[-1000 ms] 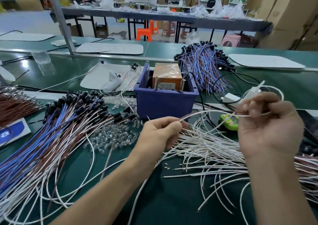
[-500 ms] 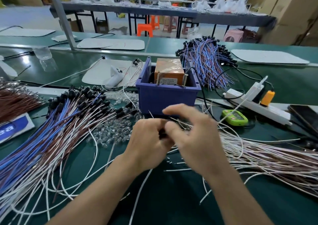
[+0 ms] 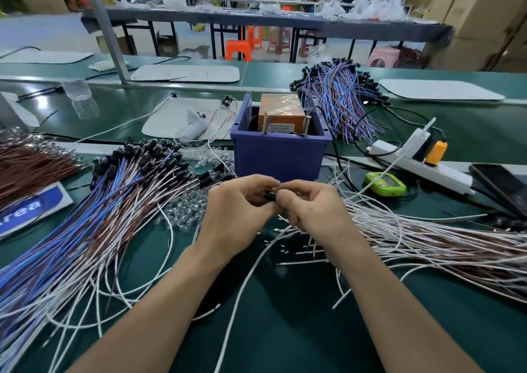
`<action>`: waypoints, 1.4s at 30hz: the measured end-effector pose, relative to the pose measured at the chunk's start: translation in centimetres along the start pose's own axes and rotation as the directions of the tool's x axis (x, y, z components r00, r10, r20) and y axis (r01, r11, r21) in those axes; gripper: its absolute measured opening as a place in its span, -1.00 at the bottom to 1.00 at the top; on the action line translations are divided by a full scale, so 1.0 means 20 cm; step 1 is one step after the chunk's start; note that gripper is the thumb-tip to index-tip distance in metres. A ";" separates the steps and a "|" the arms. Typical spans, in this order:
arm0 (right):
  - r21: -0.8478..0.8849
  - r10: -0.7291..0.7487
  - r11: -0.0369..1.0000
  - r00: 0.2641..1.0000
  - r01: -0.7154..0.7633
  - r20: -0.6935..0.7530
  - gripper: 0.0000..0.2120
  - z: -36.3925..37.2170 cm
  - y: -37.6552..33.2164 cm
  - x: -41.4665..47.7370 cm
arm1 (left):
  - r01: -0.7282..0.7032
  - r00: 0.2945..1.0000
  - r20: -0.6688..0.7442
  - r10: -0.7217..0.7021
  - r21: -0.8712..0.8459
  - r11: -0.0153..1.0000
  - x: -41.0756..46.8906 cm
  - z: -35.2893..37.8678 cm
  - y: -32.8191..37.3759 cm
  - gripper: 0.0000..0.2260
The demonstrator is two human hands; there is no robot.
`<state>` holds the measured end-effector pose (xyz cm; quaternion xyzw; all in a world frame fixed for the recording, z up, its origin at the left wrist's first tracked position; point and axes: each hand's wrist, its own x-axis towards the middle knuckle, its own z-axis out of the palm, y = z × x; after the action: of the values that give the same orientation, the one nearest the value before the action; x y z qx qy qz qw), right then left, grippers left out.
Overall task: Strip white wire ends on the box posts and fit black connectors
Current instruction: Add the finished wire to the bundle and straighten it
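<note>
Centre frame, just in front of the blue box (image 3: 279,155), the left hand (image 3: 236,213) and right hand (image 3: 310,210) meet, fingers pinched on a small black connector (image 3: 269,195). It is mostly hidden, and its long axis appears to run left to right. A white wire (image 3: 248,281) trails from beneath them toward the bottom edge. Wire bundles (image 3: 85,215) crowd both sides; bare green counter (image 3: 285,330) shows between the forearms.
</note>
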<state>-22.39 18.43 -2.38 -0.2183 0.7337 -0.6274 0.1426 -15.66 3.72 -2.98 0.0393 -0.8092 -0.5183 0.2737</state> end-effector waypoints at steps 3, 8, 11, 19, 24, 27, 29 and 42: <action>0.021 0.011 1.000 1.000 -0.012 0.015 -0.87 -0.01 0.01 0.00 | 0.020 1.000 0.002 -0.020 0.019 1.000 -0.01 -0.04 -0.02 -0.73; -0.073 -0.008 0.997 0.993 0.016 0.118 -0.88 -0.02 0.01 -0.02 | 0.013 1.000 -0.001 -0.013 0.156 0.988 -0.08 -0.10 -0.05 -0.80; -0.122 -0.011 0.992 0.992 0.027 0.129 -0.87 -0.01 0.02 -0.02 | -0.058 0.998 0.005 0.059 0.312 0.948 -0.10 -0.10 -0.05 -0.83; -0.201 -0.049 0.974 0.966 0.103 0.255 -0.67 0.00 -0.01 -0.02 | -0.196 0.978 0.143 0.149 0.425 0.884 -0.08 -0.11 -0.03 -0.81; -0.108 0.003 0.994 0.960 0.028 0.281 -0.64 -0.01 -0.01 -0.03 | -0.049 0.982 0.187 0.011 0.200 0.979 -0.06 -0.12 -0.01 -0.80; -0.048 0.009 0.999 0.951 0.006 0.308 -0.66 -0.02 -0.01 -0.03 | 0.077 0.948 0.311 -0.065 -0.030 0.997 -0.02 -0.13 0.01 -0.79; 0.009 0.011 1.000 0.941 -0.015 0.339 -0.66 -0.03 -0.01 -0.03 | 0.121 0.922 0.380 -0.067 -0.119 0.985 -0.01 -0.13 0.02 -0.77; -0.142 -0.151 0.973 0.964 0.184 0.219 -0.64 0.02 0.02 -0.01 | 0.121 0.973 0.210 -0.095 -0.114 0.986 -0.02 -0.12 0.01 -0.76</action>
<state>-22.03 18.24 -2.83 -0.3544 0.7421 -0.5498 0.1462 -14.19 1.98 -2.24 0.0129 -0.7953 -0.5838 0.1628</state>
